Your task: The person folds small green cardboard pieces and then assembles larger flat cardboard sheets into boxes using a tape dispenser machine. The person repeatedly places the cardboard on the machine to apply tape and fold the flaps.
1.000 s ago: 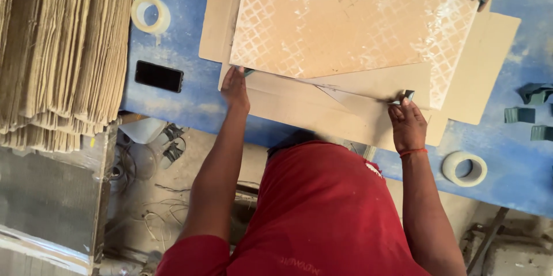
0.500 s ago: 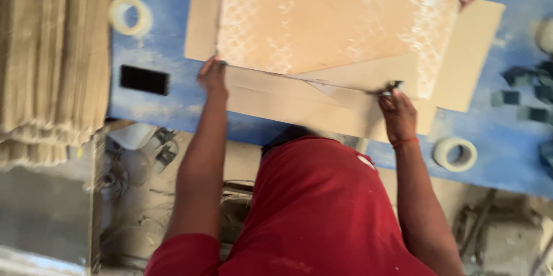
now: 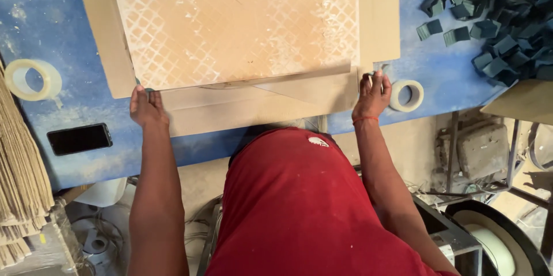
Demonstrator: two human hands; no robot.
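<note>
Light even and diffuse, daylight-like, source not visible. Shadows soft and short: a faint one under the left hand (image 3: 147,107), another under the right hand (image 3: 373,90) on the cardboard sheet (image 3: 259,106). Blue table (image 3: 52,40) bright, no harsh glare; the tile (image 3: 239,23) reads pale, slightly washed. Focus fairly sharp at centre; lower corners darker, softer. Mild wide-angle bending at edges.
</note>
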